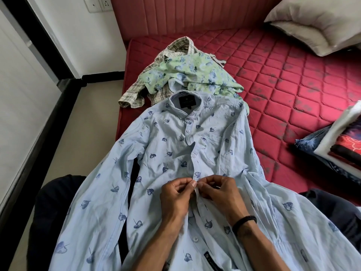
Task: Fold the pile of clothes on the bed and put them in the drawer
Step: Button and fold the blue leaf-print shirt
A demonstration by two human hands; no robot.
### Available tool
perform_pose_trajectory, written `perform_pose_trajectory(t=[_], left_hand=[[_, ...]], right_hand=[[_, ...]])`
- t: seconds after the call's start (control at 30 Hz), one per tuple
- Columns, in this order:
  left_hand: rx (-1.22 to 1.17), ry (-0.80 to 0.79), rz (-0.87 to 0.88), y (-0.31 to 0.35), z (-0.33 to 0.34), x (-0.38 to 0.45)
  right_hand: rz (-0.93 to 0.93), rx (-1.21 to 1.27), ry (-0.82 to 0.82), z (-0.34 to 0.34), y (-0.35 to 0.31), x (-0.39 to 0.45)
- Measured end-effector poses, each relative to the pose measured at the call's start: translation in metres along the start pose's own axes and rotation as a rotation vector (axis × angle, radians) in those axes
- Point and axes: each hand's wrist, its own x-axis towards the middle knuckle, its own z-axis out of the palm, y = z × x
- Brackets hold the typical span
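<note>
A light blue shirt with dark leaf prints (172,153) lies spread face up on the red mattress (283,79), collar away from me. My left hand (176,198) and my right hand (221,194) meet at the shirt's button placket, each pinching one edge of the fabric at a button. A black band circles my right wrist. Beyond the collar lies a heap of clothes: a green floral shirt (195,75) on top of a beige checked shirt (136,90). No drawer is in view.
A stack of folded clothes (340,145) sits at the right edge of the bed. A beige pillow (320,22) leans at the far right by the red headboard. Dark fabric (340,210) lies near my right arm. The floor (89,130) runs along the left.
</note>
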Motion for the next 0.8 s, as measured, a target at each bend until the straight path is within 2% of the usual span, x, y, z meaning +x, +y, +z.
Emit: perform_pose_trajectory(t=[0.13, 0.27, 0.43, 0.63, 0.73, 0.8], left_hand=[[-0.072, -0.010, -0.035, 0.001, 0.001, 0.004], [-0.071, -0.021, -0.027, 0.000, -0.002, 0.005], [0.045, -0.089, 0.086, 0.020, 0.008, 0.033], [0.199, -0.186, 0.175, 0.048, 0.018, 0.094], [0.182, -0.280, 0.139, 0.044, 0.015, 0.111], [0.210, -0.284, 0.150, 0.036, 0.011, 0.116]], right_hand=[[-0.202, -0.296, 0.055, 0.005, -0.004, -0.002], [-0.288, -0.378, 0.031, 0.002, -0.007, -0.004], [-0.442, -0.571, 0.121, 0.004, -0.021, 0.020], [-0.296, -0.636, 0.127, 0.000, -0.065, 0.061], [-0.292, -0.648, 0.210, 0.002, -0.078, 0.047], [-0.269, -0.709, 0.148, 0.010, -0.067, 0.023]])
